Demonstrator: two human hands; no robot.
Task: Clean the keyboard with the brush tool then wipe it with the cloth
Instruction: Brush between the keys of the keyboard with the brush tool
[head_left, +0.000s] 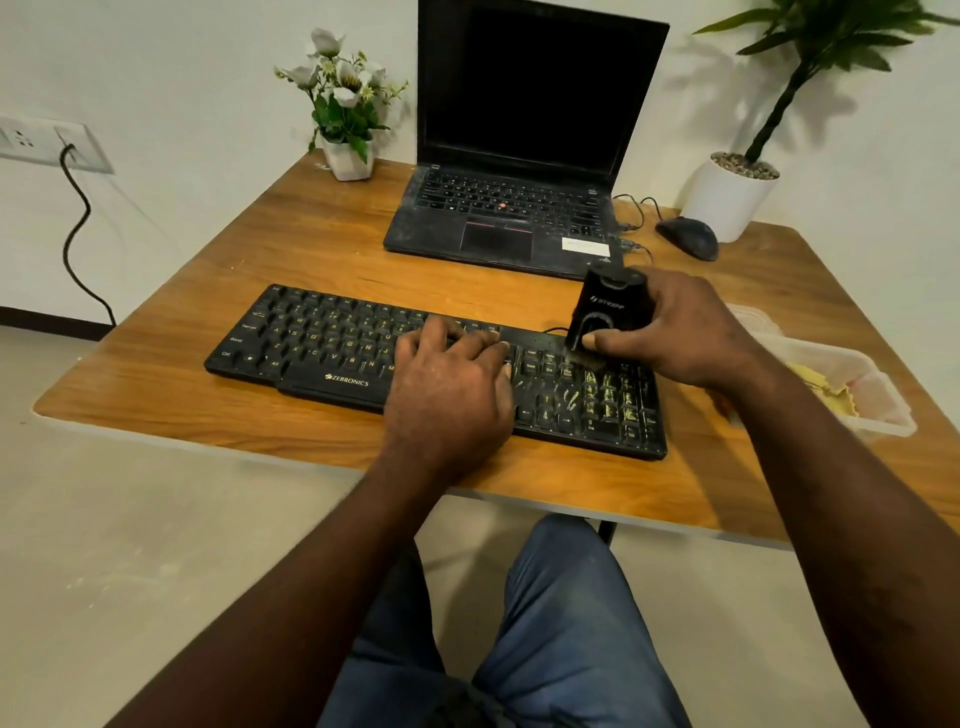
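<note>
Right hand (685, 332) grips the blocky black brush tool (605, 312) on the crumb-speckled keyboard (322, 343); left hand (452, 384) lies flat, fingers relaxed, on the keys.

Laptop (511, 156), mouse (688, 236), two plants (345, 104)

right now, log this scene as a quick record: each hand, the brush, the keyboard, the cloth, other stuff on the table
left hand: rests flat on the middle of the keyboard
right hand: grips the black brush tool, bristles on keys at the keyboard's right part
debris: yellowish bits on the number pad keys
cloth: probably the yellow item in the clear container, right of the keyboard, untouched
other: open laptop, mouse, flower pot, potted plant
</note>
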